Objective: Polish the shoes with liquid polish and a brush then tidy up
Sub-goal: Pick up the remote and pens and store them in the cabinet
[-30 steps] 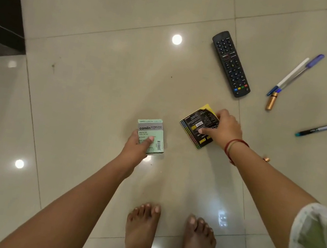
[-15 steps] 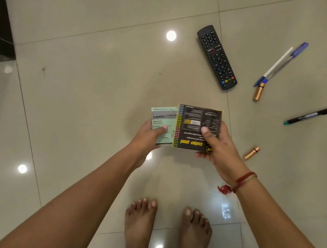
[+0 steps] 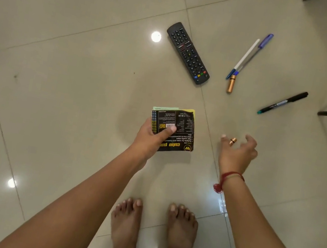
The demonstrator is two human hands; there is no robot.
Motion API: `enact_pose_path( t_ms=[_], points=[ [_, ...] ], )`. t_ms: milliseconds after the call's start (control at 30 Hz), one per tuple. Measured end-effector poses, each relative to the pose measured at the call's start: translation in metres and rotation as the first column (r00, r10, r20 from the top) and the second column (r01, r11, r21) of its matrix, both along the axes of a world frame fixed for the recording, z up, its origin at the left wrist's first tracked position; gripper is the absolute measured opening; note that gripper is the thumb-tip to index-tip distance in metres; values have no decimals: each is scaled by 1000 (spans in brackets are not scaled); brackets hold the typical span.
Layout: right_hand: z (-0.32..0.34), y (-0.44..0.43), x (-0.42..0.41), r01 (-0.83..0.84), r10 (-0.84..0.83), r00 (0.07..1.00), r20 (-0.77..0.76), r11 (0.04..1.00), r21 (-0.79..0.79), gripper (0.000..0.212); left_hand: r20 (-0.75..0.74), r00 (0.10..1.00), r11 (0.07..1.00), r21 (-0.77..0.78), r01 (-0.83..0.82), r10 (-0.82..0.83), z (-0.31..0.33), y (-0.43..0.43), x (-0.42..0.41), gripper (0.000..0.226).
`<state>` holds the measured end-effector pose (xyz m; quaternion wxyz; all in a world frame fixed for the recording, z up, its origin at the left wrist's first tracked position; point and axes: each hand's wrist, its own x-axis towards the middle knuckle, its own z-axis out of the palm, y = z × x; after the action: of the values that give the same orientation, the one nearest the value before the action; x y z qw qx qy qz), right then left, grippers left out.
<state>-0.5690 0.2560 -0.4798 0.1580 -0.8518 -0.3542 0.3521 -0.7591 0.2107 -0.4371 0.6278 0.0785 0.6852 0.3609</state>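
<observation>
1. The left grip (image 3: 151,137) is closed on a small black card-covered note pad with yellow lettering (image 3: 179,126). The thumb presses on the printed cover and the fingers lie underneath. A pale green pad (image 3: 165,109) and a yellow sheet edge (image 3: 191,110) show behind its far edge.
2. The right grip (image 3: 238,152) hovers with fingers spread and curved, holding nothing, over a short copper-coloured battery (image 3: 232,141) on the glossy beige tiled floor (image 3: 81,65). Whether a fingertip touches it cannot be told.
3. Farther off lie a black remote control (image 3: 188,52), a white pen (image 3: 244,58) beside a clear blue-capped pen (image 3: 261,45), a longer copper battery (image 3: 231,83) at their tips, and a black marker (image 3: 283,102) well apart.
4. Shoes, liquid polish and brush are not in view. This looks like the tidy-up part.
5. The short battery is probably hard, smooth and apt to roll on slick tile, so it is best pinched across its middle between thumb and forefinger. The pads are light and bendable, and the stacked covers may slide, so a firm hold near one edge suits them.
</observation>
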Motion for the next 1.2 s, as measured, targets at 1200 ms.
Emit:
enact_pose_path(
  t_ms=[1200],
  points=[
    [-5,130,-121,-631,640,760,-112,768,113,45,-290,932,940,-319,121,-218,-117,-187,6,33]
  ],
)
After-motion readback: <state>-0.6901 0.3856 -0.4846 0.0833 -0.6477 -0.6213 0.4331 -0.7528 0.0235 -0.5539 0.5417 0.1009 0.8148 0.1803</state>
